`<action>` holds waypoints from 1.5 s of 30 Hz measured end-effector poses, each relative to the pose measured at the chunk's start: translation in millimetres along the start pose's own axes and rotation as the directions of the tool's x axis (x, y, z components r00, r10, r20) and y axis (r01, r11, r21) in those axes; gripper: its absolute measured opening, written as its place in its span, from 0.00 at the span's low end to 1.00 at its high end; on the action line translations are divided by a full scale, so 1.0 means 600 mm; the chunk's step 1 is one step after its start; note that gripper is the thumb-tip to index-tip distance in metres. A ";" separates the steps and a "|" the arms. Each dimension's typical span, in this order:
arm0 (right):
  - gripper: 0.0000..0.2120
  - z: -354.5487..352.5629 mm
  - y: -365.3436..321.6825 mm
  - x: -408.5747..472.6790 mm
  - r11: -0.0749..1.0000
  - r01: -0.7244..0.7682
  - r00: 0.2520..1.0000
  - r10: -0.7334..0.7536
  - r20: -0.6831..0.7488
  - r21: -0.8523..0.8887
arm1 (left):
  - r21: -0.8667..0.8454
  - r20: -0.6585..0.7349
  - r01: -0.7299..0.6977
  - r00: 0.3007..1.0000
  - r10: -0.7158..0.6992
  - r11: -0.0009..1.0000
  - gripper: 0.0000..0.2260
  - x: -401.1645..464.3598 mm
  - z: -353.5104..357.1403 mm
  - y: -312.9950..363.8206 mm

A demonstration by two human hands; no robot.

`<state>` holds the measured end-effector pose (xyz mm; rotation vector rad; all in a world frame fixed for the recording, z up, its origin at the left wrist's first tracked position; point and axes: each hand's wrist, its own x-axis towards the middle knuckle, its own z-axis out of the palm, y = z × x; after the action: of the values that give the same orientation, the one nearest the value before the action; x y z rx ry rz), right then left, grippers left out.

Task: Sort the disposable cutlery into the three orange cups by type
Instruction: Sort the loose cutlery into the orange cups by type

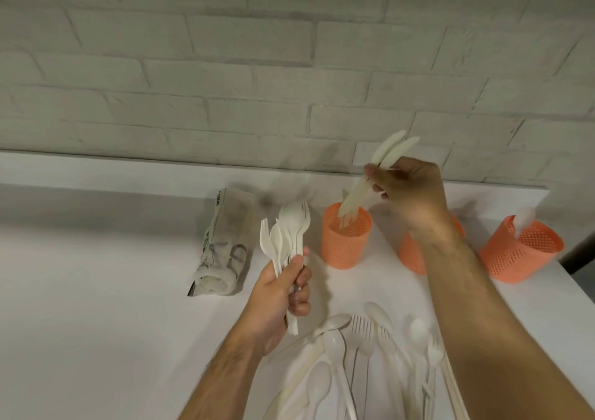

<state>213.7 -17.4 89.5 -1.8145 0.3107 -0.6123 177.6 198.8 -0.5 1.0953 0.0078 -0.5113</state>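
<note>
The right hand (410, 191) pinches knives (380, 168), handles angled into the leftmost orange cup (347, 237) near the desk's (96, 290) back edge. The left hand (283, 294) grips a fan of forks and spoons (288, 236), likely awaiting sorting.

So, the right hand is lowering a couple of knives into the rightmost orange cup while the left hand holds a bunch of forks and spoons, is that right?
Not quite. The head view shows the right hand lowering the knives into the leftmost orange cup, not the rightmost one. The rightmost cup stands apart, with white cutlery already in it. The rest holds: the left hand holds a bunch of forks and spoons.
</note>
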 end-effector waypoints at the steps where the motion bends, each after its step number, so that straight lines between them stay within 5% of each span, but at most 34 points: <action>1: 0.01 0.004 0.004 0.011 0.998 0.015 1.000 -0.016 -0.014 -0.069 | -0.003 0.006 0.006 1.000 -0.006 1.000 0.07 -0.004 0.002 0.001; 6: 0.07 0.034 0.037 0.041 0.941 -0.031 0.996 0.058 0.070 -0.338 | -0.019 0.047 0.037 0.998 -0.036 0.999 0.06 -0.018 0.010 0.010; 11: 0.11 0.029 0.040 0.004 0.912 -0.024 1.000 0.027 0.002 -0.410 | 0.016 0.075 0.008 0.997 -0.009 1.000 0.09 -0.024 0.007 0.010; 13: 0.06 0.026 0.025 -0.028 0.945 0.003 0.989 0.045 0.140 -0.327 | 0.036 0.075 -0.017 0.997 0.014 0.999 0.08 -0.022 0.007 0.010; 16: 0.05 0.033 0.004 -0.084 0.967 -0.079 0.869 0.185 0.460 -0.240 | 0.071 0.085 -0.054 0.995 0.048 0.996 0.09 -0.016 0.013 0.008; 18: 0.05 0.036 0.002 -0.110 0.977 -0.111 0.824 0.193 0.532 -0.183 | 0.111 0.111 -0.057 0.993 0.045 0.992 0.10 -0.016 0.021 0.006; 25: 0.06 -0.005 0.011 -0.133 0.985 -0.171 0.935 0.167 0.312 -0.013 | 0.134 0.108 0.003 0.994 -0.017 0.991 0.12 -0.018 0.055 -0.006; 29: 0.05 -0.036 0.005 -0.141 0.993 -0.101 0.973 0.110 0.201 -0.056 | 0.258 -0.042 -0.008 0.999 0.019 0.966 0.13 -0.007 0.081 -0.023; 33: 0.07 -0.063 0.006 -0.148 0.989 -0.074 0.980 0.095 0.175 -0.125 | 0.325 -0.002 -0.043 0.999 0.046 0.945 0.18 -0.009 0.125 -0.032; 38: 0.08 -0.097 0.015 -0.154 0.959 -0.099 0.953 0.168 0.251 -0.266 | 0.193 0.027 0.042 0.998 -0.048 0.980 0.43 -0.004 0.175 -0.050; 43: 0.09 -0.118 0.023 -0.157 0.956 -0.074 0.934 0.166 0.316 -0.285 | 0.079 -0.064 0.041 0.997 -0.036 0.996 0.22 -0.006 0.228 -0.061; 45: 0.11 -0.129 0.026 -0.154 0.952 -0.051 0.935 0.151 0.320 -0.301 | 0.099 -0.080 0.031 0.997 -0.023 0.995 0.21 -0.006 0.245 -0.068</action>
<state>95.9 -38.6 68.7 -2.1303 0.2667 -0.1754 122.8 61.0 34.6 1.2144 0.0669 -0.4968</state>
